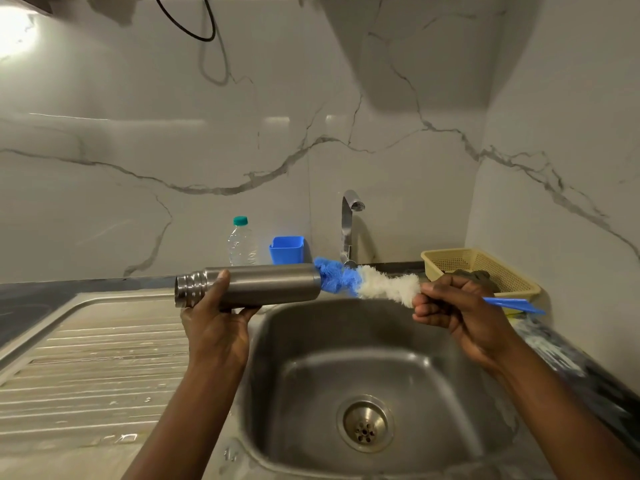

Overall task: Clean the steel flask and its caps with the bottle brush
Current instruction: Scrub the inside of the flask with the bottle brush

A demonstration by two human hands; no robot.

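My left hand (214, 317) grips the steel flask (270, 284) from below and holds it level above the sink's left rim, its threaded neck pointing left and its base to the right. My right hand (450, 306) holds the bottle brush (374, 284) by its blue handle, just behind the bristles. The brush's blue tip touches the flask's base end, and the white bristles lie between that tip and my fingers. No caps are in view.
Below lies the steel sink basin (408, 341) with its drain (365, 424), and a ribbed drainboard (86, 368) to the left. At the back stand a tap (348, 230), a plastic water bottle (241, 242) and a blue cup (286, 250). A yellow basket (485, 268) sits at the right.
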